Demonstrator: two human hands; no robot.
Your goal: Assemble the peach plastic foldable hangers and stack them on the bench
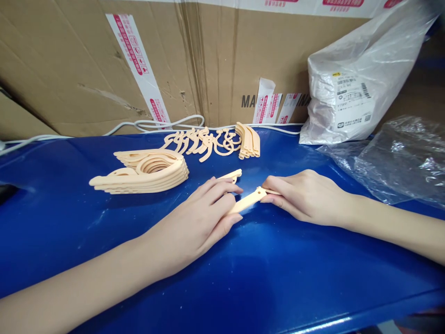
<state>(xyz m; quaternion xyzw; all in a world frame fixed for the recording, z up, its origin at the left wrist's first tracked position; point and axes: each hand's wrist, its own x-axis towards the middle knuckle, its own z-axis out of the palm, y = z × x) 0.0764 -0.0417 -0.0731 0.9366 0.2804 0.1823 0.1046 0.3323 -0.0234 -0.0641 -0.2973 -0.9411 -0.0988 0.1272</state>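
Note:
My left hand (pixel 212 208) is closed around cream plastic hanger arms (pixel 247 200), whose ends with small holes stick out past the fingers. Between thumb and forefinger, my right hand (pixel 309 197) pinches a thin cream hanger piece (pixel 271 191); the fingers cover most of it, so its full shape is hidden. That piece meets the holed end of the arm in my left hand. A stack of cream folding hangers (pixel 160 182) lies to the left. Behind my hands are several loose hanger hooks (pixel 205 141) and a small pile of curved hanger arms (pixel 249 141).
Large cardboard boxes (pixel 222 55) stand along the back of the blue tabletop (pixel 215 287). A white cable (pixel 121 125) runs at their foot. At the right are a white plastic parcel bag (pixel 347 88) with a label and a crumpled clear plastic bag (pixel 399 157).

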